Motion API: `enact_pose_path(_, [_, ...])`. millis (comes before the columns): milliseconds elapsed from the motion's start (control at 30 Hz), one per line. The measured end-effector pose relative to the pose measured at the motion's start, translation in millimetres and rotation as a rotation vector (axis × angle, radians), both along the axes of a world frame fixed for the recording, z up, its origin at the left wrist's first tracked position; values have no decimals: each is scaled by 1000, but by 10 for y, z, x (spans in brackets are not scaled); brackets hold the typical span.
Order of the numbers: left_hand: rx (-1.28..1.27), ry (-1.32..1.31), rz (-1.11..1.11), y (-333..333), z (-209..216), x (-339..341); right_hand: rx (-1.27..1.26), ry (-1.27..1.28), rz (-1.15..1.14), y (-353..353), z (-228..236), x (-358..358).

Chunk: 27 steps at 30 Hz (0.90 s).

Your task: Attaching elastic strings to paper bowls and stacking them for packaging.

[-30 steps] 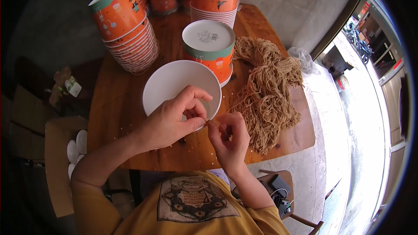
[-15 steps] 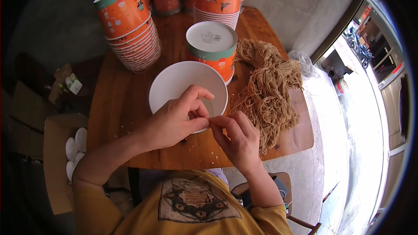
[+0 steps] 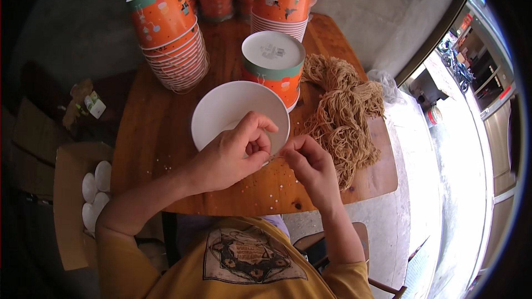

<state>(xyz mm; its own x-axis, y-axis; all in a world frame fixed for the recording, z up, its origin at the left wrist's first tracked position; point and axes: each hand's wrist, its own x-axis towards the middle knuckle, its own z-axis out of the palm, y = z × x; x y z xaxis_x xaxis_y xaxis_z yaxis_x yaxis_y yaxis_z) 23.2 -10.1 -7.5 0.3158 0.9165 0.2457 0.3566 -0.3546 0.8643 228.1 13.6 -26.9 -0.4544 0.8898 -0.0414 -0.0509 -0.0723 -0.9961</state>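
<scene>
Left hand point(image 3: 235, 147): over the white tub's point(image 3: 213, 113) near rim; thumb and curled fingers appear pinched on a thin strand point(image 3: 275, 156).
Right hand point(image 3: 313, 169): just right; fingertips pinching the same strand.
Strand: between the hands, near-right rim; finer detail too small to tell.
Cord bundle point(image 3: 346, 116): right on bench point(image 3: 233, 202).
Handling (judged): short pinches, light even tension, no pressing on rim.

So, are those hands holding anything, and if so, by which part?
The left hand and right hand appear to pinch a thin tan strand stretched between them; whether by its ends or further along is too fine to tell.
</scene>
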Motion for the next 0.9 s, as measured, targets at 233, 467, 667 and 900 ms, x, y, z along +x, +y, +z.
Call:
enact_pose_path(233, [-73,-37,1,14,-6,-20,713,-331,-224,-182,-107,-165])
enact_pose_path(467, [-84,-31,-14,2,31,-22,227,64,-204,-134,-322,-131])
enact_pose_path(667, [-111,-23,-9,3,5,-25,690,-249,-266,-192,-305,-223])
enact_pose_path(900, [-66,30,-117,-18,40,-55,582,-177,-238,-182,-370,-222])
